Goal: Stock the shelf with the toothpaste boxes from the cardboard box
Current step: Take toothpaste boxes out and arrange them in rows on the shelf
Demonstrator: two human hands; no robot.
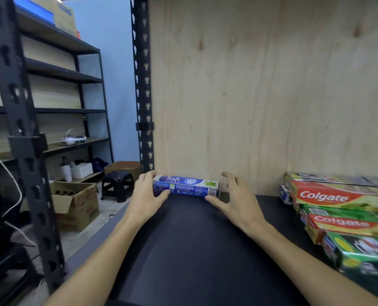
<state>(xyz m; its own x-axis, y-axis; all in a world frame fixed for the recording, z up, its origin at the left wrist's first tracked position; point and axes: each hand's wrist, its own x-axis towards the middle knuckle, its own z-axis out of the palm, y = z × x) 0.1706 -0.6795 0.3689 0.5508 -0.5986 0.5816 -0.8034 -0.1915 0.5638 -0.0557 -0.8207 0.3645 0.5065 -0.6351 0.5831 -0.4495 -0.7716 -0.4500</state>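
An open cardboard box (73,204) was seen on the floor at far left, beside a black stool (117,184). On the dark shelf (194,250), a blue Safi toothpaste box (185,186) was laid lengthwise against the plywood back panel (260,85). Its left end was gripped by the left hand (146,195), fingers curled over it. Its right end was touched only by the thumb of the right hand (236,199), whose fingers were spread and lifted. Further right, Colgate boxes (346,215) were stacked.
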